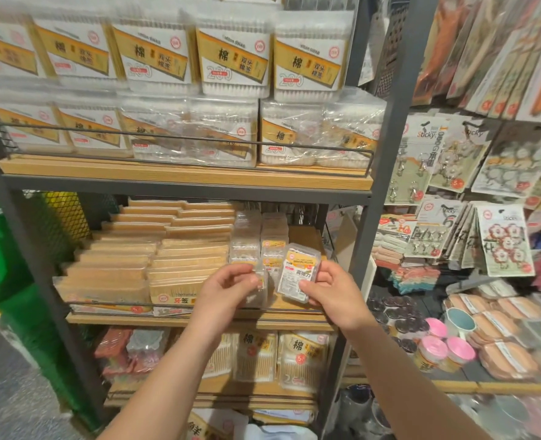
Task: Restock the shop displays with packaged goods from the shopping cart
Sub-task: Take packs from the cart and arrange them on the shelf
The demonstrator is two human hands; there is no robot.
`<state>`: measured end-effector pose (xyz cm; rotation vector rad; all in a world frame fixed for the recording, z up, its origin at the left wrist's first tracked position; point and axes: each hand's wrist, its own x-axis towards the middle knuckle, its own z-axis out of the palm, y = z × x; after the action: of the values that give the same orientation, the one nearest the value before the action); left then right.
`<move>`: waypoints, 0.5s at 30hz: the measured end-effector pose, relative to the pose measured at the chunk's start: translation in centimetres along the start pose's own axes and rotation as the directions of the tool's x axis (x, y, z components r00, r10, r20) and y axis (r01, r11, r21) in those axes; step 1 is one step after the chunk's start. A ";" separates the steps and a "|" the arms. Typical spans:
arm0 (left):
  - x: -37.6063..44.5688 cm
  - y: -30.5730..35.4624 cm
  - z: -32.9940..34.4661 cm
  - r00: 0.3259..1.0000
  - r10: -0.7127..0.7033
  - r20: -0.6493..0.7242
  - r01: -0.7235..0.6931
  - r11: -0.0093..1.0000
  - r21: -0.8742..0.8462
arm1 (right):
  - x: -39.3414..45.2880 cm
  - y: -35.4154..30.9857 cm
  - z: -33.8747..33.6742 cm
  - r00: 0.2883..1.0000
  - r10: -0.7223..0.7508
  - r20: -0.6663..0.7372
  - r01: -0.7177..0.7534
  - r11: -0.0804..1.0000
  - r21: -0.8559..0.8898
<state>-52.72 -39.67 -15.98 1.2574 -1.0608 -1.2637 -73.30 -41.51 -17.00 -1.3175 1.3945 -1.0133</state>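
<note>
At middle shelf (199, 317): pack (297, 274) in right hand (329, 296)

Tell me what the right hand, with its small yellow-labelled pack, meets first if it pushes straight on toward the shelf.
Probably the row of matching small packs standing on the middle shelf, just behind the pack that the right hand holds. Depth is unclear from one view; the bare wood right of that row may lie ahead instead.

The left hand (227, 289) covers most of a small clear packet (258, 292), so its label cannot be read. Above the middle shelf (199, 319), the top-left cotton swab boxes (72, 52) are blurred and cut off by the frame's edges. Below that shelf, the bottom packs (218, 427) run off the lower edge.
</note>
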 end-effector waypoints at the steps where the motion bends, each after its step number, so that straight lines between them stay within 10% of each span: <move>1: 0.0 0.3 -0.3 1.000 0.025 -0.009 -0.025 1.000 0.006 | 0.3 0.0 0.0 1.000 -0.002 -0.004 0.002 0.998 -0.060; 15: 0.2 -0.5 -2.1 1.000 -0.004 -0.008 0.005 0.986 0.165 | 4.9 1.6 2.1 1.000 -0.002 0.028 0.008 0.972 -0.237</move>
<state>-50.67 -39.65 -16.62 1.3888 -1.1773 -1.1925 -71.51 -46.17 -19.46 -1.5032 1.5274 -0.8473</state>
